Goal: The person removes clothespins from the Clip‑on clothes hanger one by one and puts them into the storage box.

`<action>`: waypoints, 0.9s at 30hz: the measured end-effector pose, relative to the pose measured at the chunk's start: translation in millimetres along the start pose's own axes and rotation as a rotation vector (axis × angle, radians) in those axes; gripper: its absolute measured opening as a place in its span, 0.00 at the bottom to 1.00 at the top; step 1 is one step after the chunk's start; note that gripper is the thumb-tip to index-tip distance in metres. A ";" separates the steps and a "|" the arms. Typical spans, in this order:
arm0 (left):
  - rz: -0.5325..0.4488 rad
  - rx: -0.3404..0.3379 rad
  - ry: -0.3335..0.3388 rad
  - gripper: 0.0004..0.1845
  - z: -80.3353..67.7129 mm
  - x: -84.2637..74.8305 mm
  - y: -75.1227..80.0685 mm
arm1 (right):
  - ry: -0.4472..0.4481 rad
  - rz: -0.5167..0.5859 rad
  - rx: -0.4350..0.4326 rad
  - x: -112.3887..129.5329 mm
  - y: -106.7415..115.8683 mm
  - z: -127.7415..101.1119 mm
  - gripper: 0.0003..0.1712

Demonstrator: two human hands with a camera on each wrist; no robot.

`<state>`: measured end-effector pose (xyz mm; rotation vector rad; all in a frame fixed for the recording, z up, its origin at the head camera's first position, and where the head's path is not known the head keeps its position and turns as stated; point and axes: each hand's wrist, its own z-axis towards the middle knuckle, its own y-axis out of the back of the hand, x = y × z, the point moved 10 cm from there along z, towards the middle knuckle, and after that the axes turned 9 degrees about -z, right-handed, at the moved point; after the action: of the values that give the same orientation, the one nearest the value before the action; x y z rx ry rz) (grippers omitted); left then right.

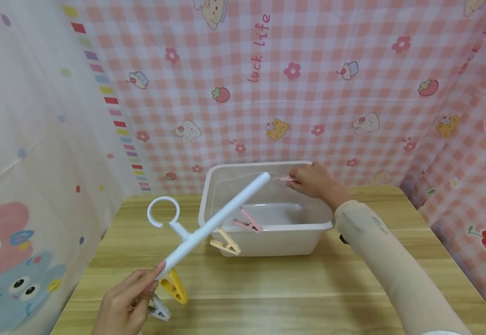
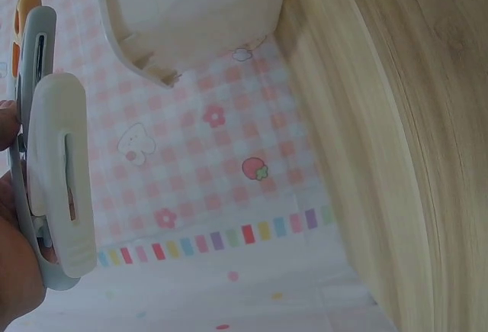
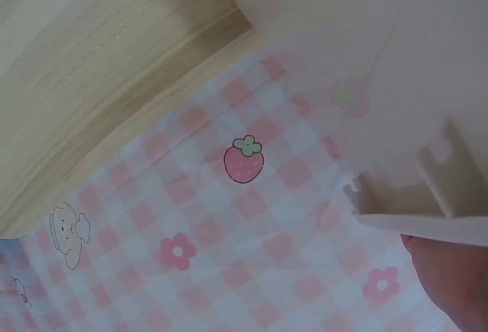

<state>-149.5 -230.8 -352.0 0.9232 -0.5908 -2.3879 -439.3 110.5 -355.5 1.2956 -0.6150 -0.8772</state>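
Observation:
In the head view my left hand (image 1: 125,298) grips the lower end of a white clip hanger (image 1: 213,223), its bar slanting up to the right and its hook at upper left. Along it hang a grey clip (image 1: 159,309), a yellow clip (image 1: 175,287), a cream clip (image 1: 227,243) and a pink clip (image 1: 249,221). The left wrist view shows a white clip (image 2: 65,172) close up. My right hand (image 1: 312,180), at the basin's back right, pinches a small pink clip (image 1: 286,178), mostly hidden by fingers. The white plastic basin (image 1: 268,242) stands behind the hanger.
The wooden table (image 1: 264,293) lies under the basin. A pink checked cloth (image 1: 331,102) hangs behind and to the right, and a pale patterned cloth (image 1: 29,139) covers the left side.

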 end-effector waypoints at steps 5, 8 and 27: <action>-0.020 -0.015 -0.034 0.23 2.8 -3.2 -1.3 | -0.014 -0.023 0.023 -4.0 -1.0 -3.0 0.27; -0.034 -0.024 -0.048 0.26 4.5 -4.5 -1.9 | -0.021 -0.042 0.025 -6.5 0.1 -4.9 0.34; -0.051 -0.011 -0.048 0.18 9.1 -6.0 -15.1 | -0.009 0.172 -0.071 11.9 30.5 -40.3 0.37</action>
<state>-156.6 -213.6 -351.3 0.8889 -0.5775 -2.4626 -393.9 124.1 -334.4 1.1573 -0.6862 -0.7567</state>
